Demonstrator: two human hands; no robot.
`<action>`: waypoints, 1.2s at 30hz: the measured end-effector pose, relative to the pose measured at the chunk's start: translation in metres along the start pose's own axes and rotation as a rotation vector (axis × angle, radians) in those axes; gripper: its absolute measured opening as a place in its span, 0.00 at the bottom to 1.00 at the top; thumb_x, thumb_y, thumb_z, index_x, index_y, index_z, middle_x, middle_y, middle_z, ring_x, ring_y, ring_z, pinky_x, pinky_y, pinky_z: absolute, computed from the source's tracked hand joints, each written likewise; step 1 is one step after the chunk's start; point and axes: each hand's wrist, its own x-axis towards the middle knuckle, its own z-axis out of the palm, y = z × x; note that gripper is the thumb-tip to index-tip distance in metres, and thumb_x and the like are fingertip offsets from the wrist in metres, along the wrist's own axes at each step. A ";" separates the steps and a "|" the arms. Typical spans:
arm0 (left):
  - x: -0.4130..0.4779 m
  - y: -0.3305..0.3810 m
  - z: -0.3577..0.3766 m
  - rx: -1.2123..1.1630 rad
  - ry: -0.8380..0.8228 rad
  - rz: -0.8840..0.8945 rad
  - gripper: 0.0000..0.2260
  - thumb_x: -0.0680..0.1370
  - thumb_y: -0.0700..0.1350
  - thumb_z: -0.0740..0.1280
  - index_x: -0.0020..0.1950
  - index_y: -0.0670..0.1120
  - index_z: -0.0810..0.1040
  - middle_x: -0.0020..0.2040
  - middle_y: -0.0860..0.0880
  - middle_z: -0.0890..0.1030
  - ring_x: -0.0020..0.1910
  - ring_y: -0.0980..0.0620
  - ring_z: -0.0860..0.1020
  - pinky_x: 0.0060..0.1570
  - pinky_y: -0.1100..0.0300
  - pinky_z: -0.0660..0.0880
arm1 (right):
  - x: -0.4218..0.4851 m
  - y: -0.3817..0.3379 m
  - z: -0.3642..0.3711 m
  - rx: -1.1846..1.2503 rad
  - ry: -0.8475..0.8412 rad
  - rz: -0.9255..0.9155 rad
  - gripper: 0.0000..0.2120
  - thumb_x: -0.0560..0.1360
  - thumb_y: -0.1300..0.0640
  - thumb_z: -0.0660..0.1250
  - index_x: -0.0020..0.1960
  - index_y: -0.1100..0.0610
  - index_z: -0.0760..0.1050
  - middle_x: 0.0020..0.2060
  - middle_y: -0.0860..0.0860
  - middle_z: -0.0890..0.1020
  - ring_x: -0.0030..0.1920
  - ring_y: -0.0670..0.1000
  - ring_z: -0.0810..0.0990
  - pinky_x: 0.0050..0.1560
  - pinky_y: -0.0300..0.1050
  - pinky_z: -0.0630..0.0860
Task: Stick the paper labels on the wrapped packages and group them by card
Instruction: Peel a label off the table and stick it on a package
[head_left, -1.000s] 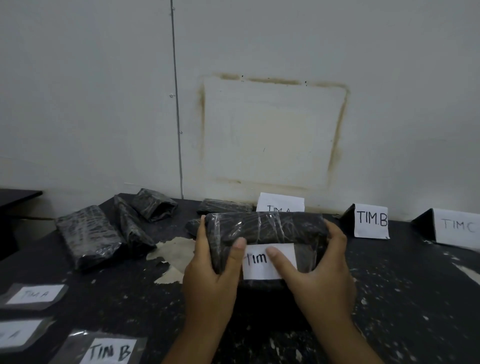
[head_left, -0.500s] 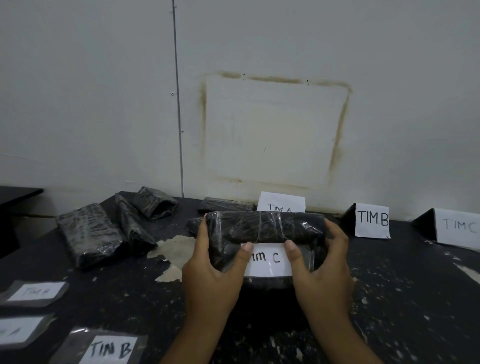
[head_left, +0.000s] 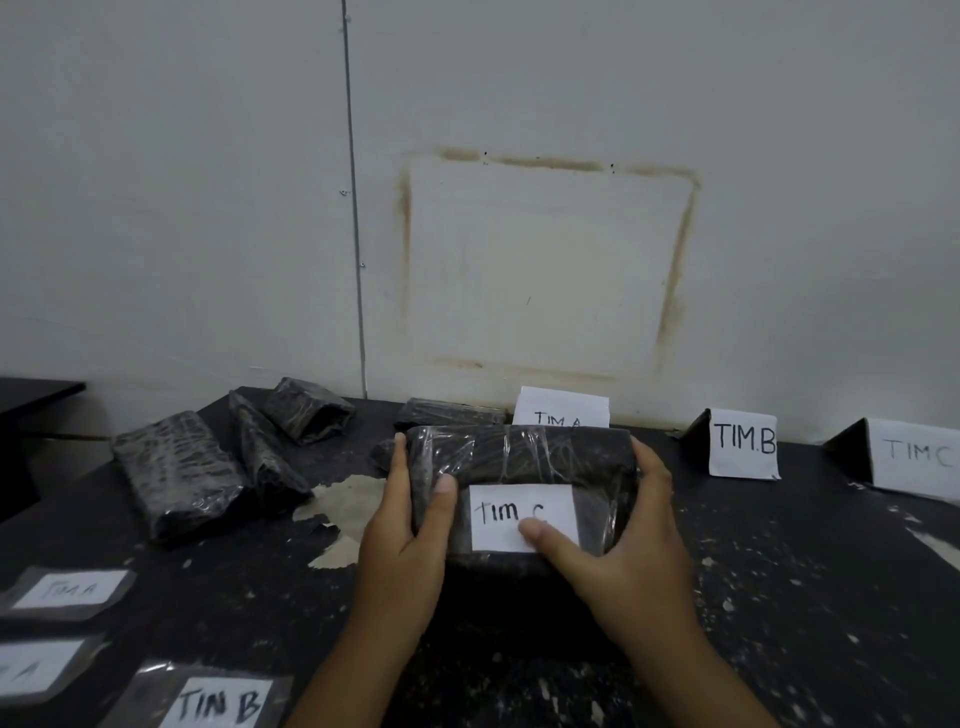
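Observation:
A black plastic-wrapped package (head_left: 524, 457) is held up above the table's middle. My left hand (head_left: 402, 545) grips its left end, thumb on the front face. My right hand (head_left: 623, 545) grips its right end, and its thumb presses the lower edge of a white paper label reading TIM C (head_left: 511, 512) stuck on the front. Three standing cards line the wall: TIM A (head_left: 561, 410), partly hidden behind the package, TIM B (head_left: 743, 449) and TIM C (head_left: 917, 452). Loose labels lie at front left: TIM A (head_left: 70, 590), another (head_left: 36, 667) and TIM B (head_left: 218, 704).
Three unlabelled wrapped packages (head_left: 176, 473) lie at the back left of the black speckled table (head_left: 805, 597). Another package (head_left: 447, 413) lies by the TIM A card. A worn pale patch (head_left: 348, 509) marks the tabletop. The white wall stands close behind.
My right thumb has slid down and left along the label, from its right edge to its lower edge. My left thumb has moved off the label's left edge. The package stays in place.

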 end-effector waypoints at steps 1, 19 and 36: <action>0.001 0.001 -0.004 0.002 -0.058 -0.025 0.42 0.63 0.65 0.69 0.72 0.67 0.52 0.56 0.74 0.66 0.49 0.80 0.69 0.42 0.82 0.67 | 0.001 0.001 -0.001 -0.013 -0.037 -0.002 0.49 0.54 0.34 0.76 0.68 0.39 0.55 0.61 0.41 0.71 0.57 0.42 0.74 0.52 0.39 0.70; -0.006 0.006 0.002 -0.113 -0.113 -0.015 0.44 0.60 0.59 0.76 0.71 0.69 0.56 0.54 0.76 0.73 0.51 0.77 0.73 0.42 0.78 0.73 | 0.008 -0.003 -0.016 0.225 -0.137 0.055 0.34 0.63 0.40 0.71 0.62 0.29 0.57 0.57 0.33 0.73 0.53 0.32 0.75 0.44 0.27 0.74; -0.010 0.001 0.015 0.021 0.140 0.144 0.31 0.75 0.47 0.68 0.75 0.54 0.61 0.56 0.73 0.70 0.52 0.79 0.71 0.46 0.80 0.70 | 0.004 0.009 0.007 0.152 0.239 -0.016 0.17 0.76 0.56 0.63 0.62 0.44 0.66 0.49 0.40 0.78 0.48 0.40 0.78 0.45 0.40 0.74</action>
